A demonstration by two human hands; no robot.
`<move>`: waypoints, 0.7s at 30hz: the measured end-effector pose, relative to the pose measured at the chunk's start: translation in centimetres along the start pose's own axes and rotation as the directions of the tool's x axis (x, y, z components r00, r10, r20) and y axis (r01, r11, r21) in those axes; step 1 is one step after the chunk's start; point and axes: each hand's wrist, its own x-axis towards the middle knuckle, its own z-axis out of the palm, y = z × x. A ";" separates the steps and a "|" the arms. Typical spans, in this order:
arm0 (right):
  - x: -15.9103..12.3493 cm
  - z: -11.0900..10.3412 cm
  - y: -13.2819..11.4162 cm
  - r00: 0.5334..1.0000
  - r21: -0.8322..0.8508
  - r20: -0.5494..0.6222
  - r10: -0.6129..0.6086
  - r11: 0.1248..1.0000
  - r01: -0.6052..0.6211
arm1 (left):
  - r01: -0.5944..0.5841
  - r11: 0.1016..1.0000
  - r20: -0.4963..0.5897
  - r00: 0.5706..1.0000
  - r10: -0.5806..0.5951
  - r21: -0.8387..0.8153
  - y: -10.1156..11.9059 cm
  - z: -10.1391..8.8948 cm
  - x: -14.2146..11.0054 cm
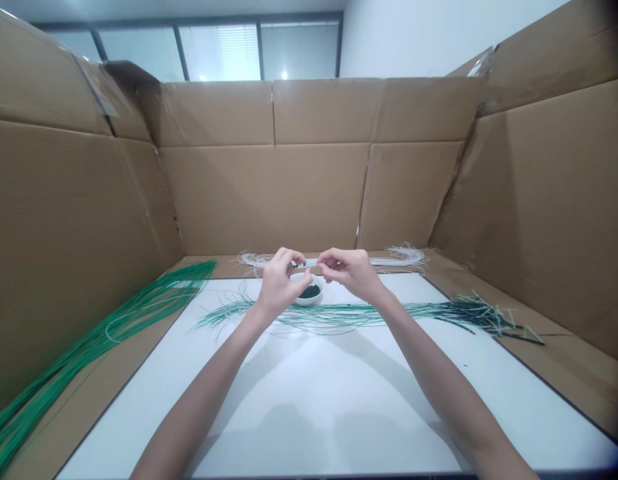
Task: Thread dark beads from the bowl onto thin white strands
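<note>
My left hand [279, 283] is raised over a small white bowl [307, 302], its fingers curled and its thumb stretched toward the right. Small dark pieces [299, 265] show at its fingertips; their exact kind is too small to make out. Close by on the right, my right hand [353, 272] pinches with thumb and forefinger. Whatever is in that pinch is too fine to tell from the white strands behind. Inside the bowl lies a heap of small dark green bits [310, 292]. Beneath both hands, a bundle of thin green wires [339, 313] runs across the white board [309, 387].
The bundle's right end has dark sleeves and pale tips [489, 317]. Long green strands [113, 320] lie along the left side. A bundle of white strands [403, 257] stretches behind the bowl. Tall cardboard walls [269, 193] enclose the back and both sides.
</note>
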 end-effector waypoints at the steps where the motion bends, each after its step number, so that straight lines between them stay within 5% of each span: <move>1: 0.0 0.0 0.0 1.000 0.008 0.003 0.002 1.000 -0.002 | -0.004 1.000 0.007 1.000 0.004 0.001 0.0 0.0 0.0; 6: 0.0 0.1 0.0 0.999 0.103 -0.013 0.044 0.994 -0.042 | -0.040 0.999 0.017 0.999 0.040 0.016 -0.2 -0.1 0.0; 11: 0.2 0.1 0.2 0.979 0.391 -0.075 0.191 0.909 -0.147 | -0.020 1.000 -0.049 0.999 0.021 0.025 0.5 -0.3 0.1; 21: 0.4 0.0 1.3 0.963 0.660 0.068 0.261 0.712 -0.240 | -0.027 0.999 -0.072 0.997 0.030 0.037 1.2 -0.5 0.1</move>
